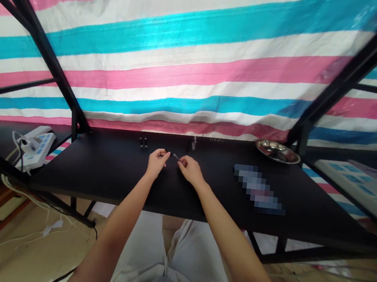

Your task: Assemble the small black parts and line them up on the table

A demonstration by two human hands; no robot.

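Over the middle of the black table (pixel 105 168), my left hand (pixel 158 162) pinches a small dark piece (pixel 166 151) between thumb and fingers. Close by on its right, my right hand (pixel 190 168) has its fingertips closed on a small thin greyish piece (pixel 175 156), which points toward the left hand. Both pieces are too small to name, and I cannot tell whether they touch. Beyond the left hand lie a few little dark rods with shiny ends (pixel 143 142). Several small clear pieces (pixel 194 143) stand in a group behind the right hand.
A shiny metal tray (pixel 277 151) sits at the back right. In front of it lies a blurred-out bluish rectangle (pixel 259 189). Tiny bits (pixel 216 140) line the back edge. Black frame posts (pixel 346 77) and a striped sheet (pixel 182 68) stand behind. Power strips (pixel 37 147) are at left.
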